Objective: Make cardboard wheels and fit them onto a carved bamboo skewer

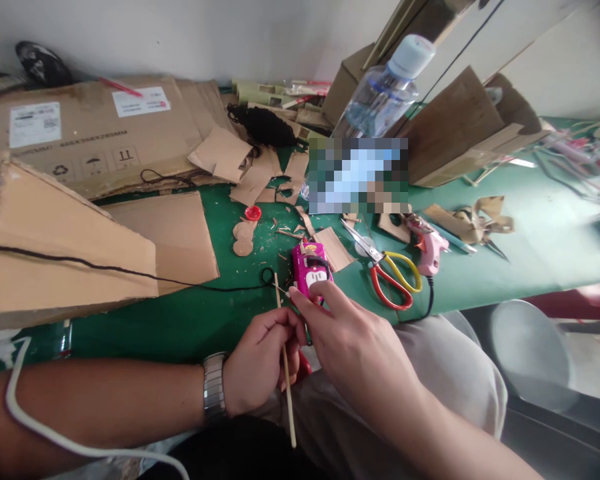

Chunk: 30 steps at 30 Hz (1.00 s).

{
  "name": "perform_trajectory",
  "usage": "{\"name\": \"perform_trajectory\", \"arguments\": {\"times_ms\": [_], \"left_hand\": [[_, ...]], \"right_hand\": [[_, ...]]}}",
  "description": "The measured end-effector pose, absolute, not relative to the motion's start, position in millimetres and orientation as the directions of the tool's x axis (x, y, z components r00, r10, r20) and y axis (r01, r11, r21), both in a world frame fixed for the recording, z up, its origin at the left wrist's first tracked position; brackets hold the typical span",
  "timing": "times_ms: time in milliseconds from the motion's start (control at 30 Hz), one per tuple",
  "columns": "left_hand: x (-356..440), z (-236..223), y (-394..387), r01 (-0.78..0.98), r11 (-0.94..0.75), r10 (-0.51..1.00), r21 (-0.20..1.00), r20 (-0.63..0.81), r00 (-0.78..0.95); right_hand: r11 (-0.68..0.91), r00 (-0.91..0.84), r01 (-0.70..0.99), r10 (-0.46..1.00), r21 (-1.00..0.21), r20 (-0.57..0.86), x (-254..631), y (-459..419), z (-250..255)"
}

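Note:
My left hand [260, 363] is closed around a thin wooden stick [284, 360] that stands nearly upright at the table's front edge; a metal watch sits on that wrist. My right hand [353, 347] reaches forward with fingers extended, its fingertips resting on a pink power strip [307, 263] that lies on the green table [190, 320]. A thin black cord [130, 272] runs from the left across cardboard to a loop beside the strip.
Red-and-yellow scissors [393, 277] and a pink glue gun [430, 247] lie right of the strip. Large cardboard sheets [65, 233] cover the left. A water bottle [380, 90], cardboard scraps, a red cap [253, 213] and a white stool [530, 347] are around.

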<state>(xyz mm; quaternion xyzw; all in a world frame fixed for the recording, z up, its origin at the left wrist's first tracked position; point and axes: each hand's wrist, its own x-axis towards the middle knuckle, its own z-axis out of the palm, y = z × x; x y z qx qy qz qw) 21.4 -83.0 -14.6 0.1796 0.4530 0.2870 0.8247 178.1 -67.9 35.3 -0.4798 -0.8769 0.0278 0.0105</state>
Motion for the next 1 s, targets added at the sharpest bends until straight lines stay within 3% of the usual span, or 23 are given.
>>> {"name": "perform_trajectory", "arguments": {"times_ms": [300,667,867,1000], "left_hand": [[23.7,-14.1,-91.5,-0.277,0.810,0.582,0.516,-0.655,0.482],[25.7,-18.8,-94.7,-0.333,0.776,0.628,0.535,-0.608,0.486],[23.5,-19.6,-95.8,-0.307,0.774,0.628,0.554,-0.607,0.486],[20.5,-17.1,-92.2,-0.298,0.766,0.634,0.570,-0.591,0.499]], "right_hand": [[0.556,-0.556,0.831,0.831,0.003,0.007,170.9,-68.2,35.9],[0.571,-0.575,0.814,0.818,0.101,0.004,159.0,-72.8,36.7],[0.566,-0.568,0.822,0.822,0.061,0.023,162.7,-71.9,34.7],[0.541,-0.536,0.839,0.840,-0.057,0.079,171.0,-67.5,28.2]]}}
